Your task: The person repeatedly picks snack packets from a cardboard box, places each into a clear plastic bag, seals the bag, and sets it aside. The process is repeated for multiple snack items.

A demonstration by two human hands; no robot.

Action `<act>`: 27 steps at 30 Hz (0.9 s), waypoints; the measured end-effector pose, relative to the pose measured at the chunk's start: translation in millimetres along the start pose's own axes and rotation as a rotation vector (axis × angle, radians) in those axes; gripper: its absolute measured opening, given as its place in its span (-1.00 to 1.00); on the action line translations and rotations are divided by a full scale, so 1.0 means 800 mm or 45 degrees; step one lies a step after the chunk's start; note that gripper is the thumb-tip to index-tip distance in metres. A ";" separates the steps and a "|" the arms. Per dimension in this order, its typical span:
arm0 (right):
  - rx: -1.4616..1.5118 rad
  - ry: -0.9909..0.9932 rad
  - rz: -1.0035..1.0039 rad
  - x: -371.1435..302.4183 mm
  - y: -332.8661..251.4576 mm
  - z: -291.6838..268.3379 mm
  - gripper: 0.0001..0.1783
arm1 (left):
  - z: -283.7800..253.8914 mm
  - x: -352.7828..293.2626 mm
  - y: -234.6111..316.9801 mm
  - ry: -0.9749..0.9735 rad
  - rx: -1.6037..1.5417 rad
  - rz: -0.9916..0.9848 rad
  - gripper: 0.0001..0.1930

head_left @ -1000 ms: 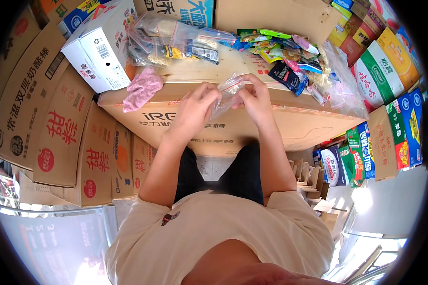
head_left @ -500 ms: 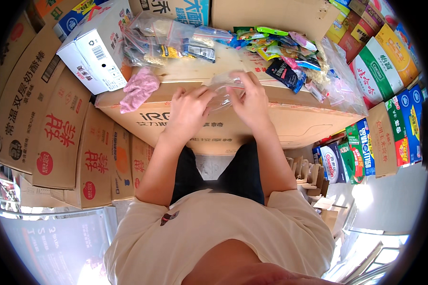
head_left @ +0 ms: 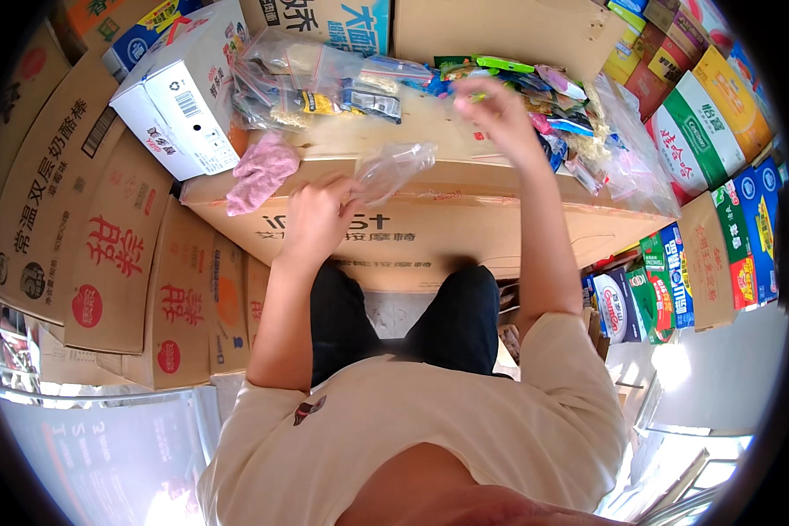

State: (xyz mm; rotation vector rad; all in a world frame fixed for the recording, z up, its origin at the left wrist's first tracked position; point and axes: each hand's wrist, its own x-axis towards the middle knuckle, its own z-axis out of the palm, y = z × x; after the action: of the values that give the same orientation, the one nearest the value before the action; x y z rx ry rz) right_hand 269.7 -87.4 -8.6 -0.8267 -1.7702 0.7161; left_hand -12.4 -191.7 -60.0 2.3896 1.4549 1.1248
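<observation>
My left hand (head_left: 320, 215) is closed on one end of a clear plastic bag (head_left: 401, 170), which hangs over the front edge of the big cardboard box (head_left: 500, 210). The bag looks flat and see-through, with nothing visible inside. Farther right, my right hand (head_left: 500, 118) is raised over the box top beside a pile of small colourful snack packets (head_left: 557, 92). Motion smears its fingers, so I cannot make out whether they hold anything. A crumpled pink cloth (head_left: 263, 171) lies to the left of my left hand, near the box's edge.
Several filled zip bags (head_left: 324, 83) lie at the back left of the box top, beside a white carton (head_left: 180, 110). More clear bags (head_left: 636, 171) spread at its right end. Brown cartons (head_left: 105, 237) stack on the left, colourful cartons (head_left: 706, 131) on the right.
My right hand has let go of the clear bag and moved right and away from me, toward the snack packets. My left hand keeps the bag and has shifted slightly left and nearer.
</observation>
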 end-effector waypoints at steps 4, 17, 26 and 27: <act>-1.115 0.620 -0.100 0.086 0.129 -0.091 -0.62 | -0.013 -0.006 0.005 0.020 -0.024 -0.042 -0.81; -2.117 0.189 0.139 0.125 0.202 -0.136 -0.76 | -0.043 -0.009 0.006 0.135 -0.316 -0.105 -0.71; -2.037 0.398 -0.033 0.140 0.155 -0.152 -0.86 | -0.039 0.010 0.009 0.128 -0.330 -0.150 -0.66; -1.959 0.430 -0.100 0.142 0.138 -0.154 -0.87 | -0.038 0.014 0.006 0.118 -0.332 -0.130 -0.66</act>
State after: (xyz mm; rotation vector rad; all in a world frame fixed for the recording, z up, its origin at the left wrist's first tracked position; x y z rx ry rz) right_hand 379.9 79.9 5.0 -1.6703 -1.7996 -1.0075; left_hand -25.8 -193.4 -30.2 2.0903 1.3444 1.3251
